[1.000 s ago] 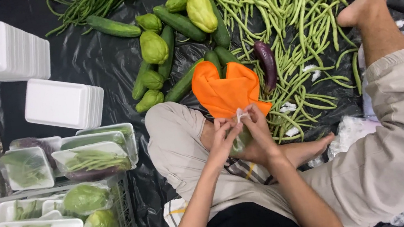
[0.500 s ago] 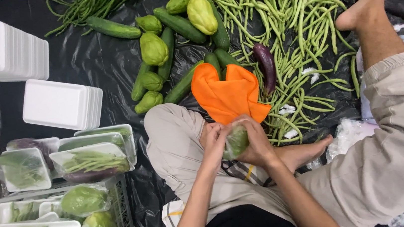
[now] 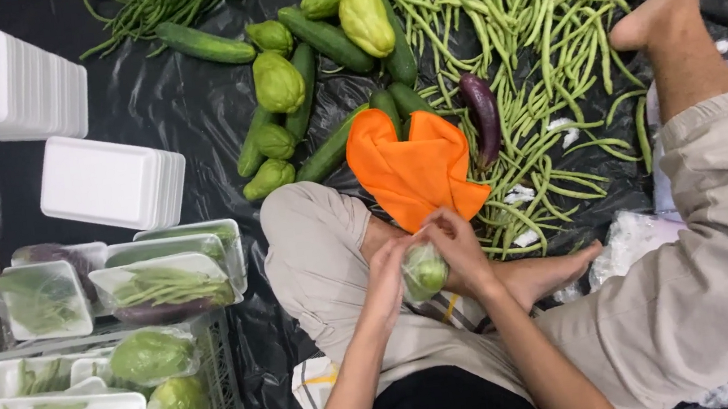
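Both my hands hold a small green vegetable in clear plastic wrap (image 3: 425, 270) above my crossed legs. My left hand (image 3: 387, 276) presses its left side, fingers curled against the wrap. My right hand (image 3: 456, 247) grips the top and right side. An orange cloth (image 3: 410, 168) lies on the black sheet just beyond my hands. Past it are cucumbers (image 3: 324, 35), pale green chayotes (image 3: 278, 81), a purple eggplant (image 3: 484, 115) and a wide heap of green beans (image 3: 534, 24).
Two stacks of white foam trays (image 3: 109, 179) stand at the left. Below them lie several wrapped trays of vegetables (image 3: 165, 279) on a white crate (image 3: 222, 400). My bare right foot (image 3: 663, 6) rests among the beans. Crumpled plastic (image 3: 629, 240) lies by my other foot.
My hands have lowered from pulling the wrap at the top and closed around the wrapped vegetable, turning it. Nothing else has moved.
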